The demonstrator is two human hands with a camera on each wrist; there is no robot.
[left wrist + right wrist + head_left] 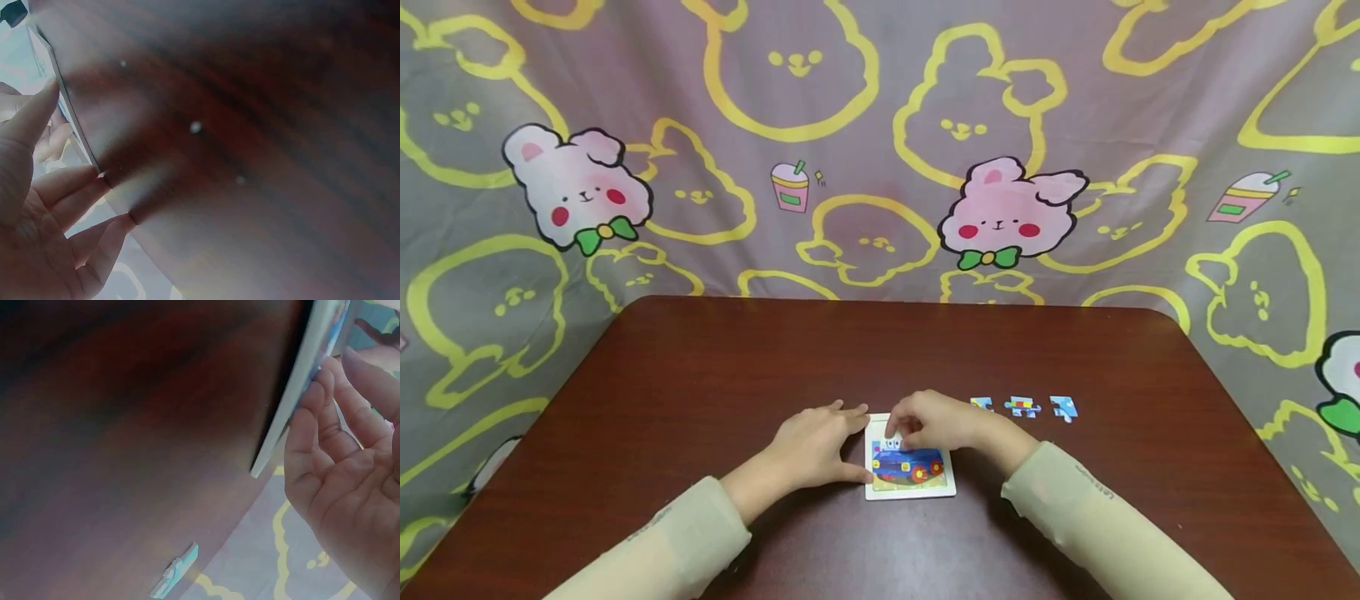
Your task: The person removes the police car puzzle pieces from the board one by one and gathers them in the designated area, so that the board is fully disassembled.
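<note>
A small white-framed jigsaw puzzle (910, 493) lies on the table, with a blue cartoon car filling its lower part. My left hand (812, 446) is spread at its left side, thumb and fingertips right at the frame's edge; the left wrist view shows these fingers (81, 187) fairly straight. Over the upper part of the puzzle, my right hand (936, 421) bends down, its thumb and forefinger on either side of a puzzle piece with white eyes (892, 444). Curled fingers (306, 428) reach the puzzle's face in the right wrist view. The right hand hides the puzzle's upper right.
Three loose puzzle pieces lie in a row beyond the right hand: one partly covered piece (981, 403), a middle piece (1022, 407) and a light blue piece (1063, 407). The brown table (760, 350) ends at a patterned curtain (865, 150).
</note>
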